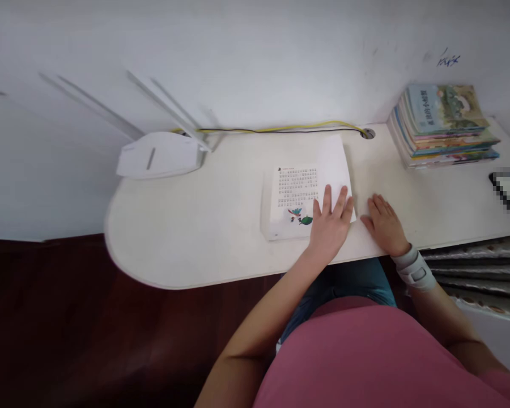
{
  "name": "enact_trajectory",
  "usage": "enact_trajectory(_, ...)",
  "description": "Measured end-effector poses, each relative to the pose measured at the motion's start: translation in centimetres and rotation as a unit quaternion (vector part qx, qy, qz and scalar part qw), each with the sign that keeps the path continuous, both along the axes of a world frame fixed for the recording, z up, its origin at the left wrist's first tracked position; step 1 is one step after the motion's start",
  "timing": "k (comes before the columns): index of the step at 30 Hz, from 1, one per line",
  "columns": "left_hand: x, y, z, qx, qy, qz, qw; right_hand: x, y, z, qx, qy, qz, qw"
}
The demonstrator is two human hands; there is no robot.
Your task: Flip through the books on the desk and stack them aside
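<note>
An open book lies on the white rounded desk, showing a page of printed text with a small coloured bird picture. My left hand rests on the lower right part of the pages, fingers spread and holding nothing firmly. A blank white page stands slightly raised along the right side of the book. My right hand lies flat on the desk just right of the book, touching only the desktop. A grey wrist band wraps that wrist.
A white desk lamp stands at the back left, with a yellow and black cable running along the wall to a desk grommet. A stack of picture books and a phone sit at the right.
</note>
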State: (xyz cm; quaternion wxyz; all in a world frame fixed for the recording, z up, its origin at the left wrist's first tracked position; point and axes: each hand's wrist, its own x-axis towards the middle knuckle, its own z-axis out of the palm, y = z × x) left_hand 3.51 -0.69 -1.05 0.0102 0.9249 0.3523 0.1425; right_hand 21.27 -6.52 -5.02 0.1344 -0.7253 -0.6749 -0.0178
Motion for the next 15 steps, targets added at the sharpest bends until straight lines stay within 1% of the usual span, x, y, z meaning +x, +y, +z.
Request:
enact_trajectory(6,2.6,-0.6,0.4,-0.017,0.033,-0.024,0.999,-0.3,0.2,0.2,-0.002,0.047,-0.005,0.999)
enact_trajectory(10,3.6,-1.0,0.1,-0.017,0.041,-0.013,0.999,-0.4,0.3,0.5,-0.001,0.066,-0.014,0.998)
enact_trajectory(15,3.9,-1.7,-0.4,-0.035,0.062,0.019,0.997,-0.5,0.3,0.6,0.009,0.080,-0.025,0.996)
